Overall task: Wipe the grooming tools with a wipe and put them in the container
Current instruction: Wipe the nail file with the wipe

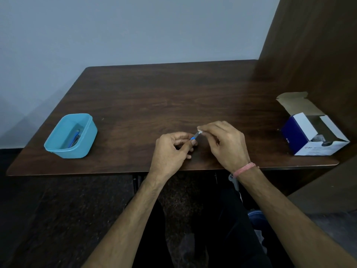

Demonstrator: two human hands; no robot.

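1. Fingers of my left hand (170, 149) are curled tight around a small tool (194, 136) with a blue handle and a thin grey tip; fingers of my right hand (225, 143) pinch a white wipe (200, 131) against that tip.
2. Both hands work above the table (154, 97) near its front edge, roughly midway along it, with open tabletop behind and to either side.
3. To my left, well apart from the hands, a blue tub (85, 140) sits near the front edge, with tools (75, 139) already lying inside.
4. At the right end an opened box (301, 140) stands close to a brown panel (318, 55).
5. I see dark wood-grain tabletop, a pale wall (116, 31) behind, dim light.
6. A pink band (244, 168) circles my right wrist.
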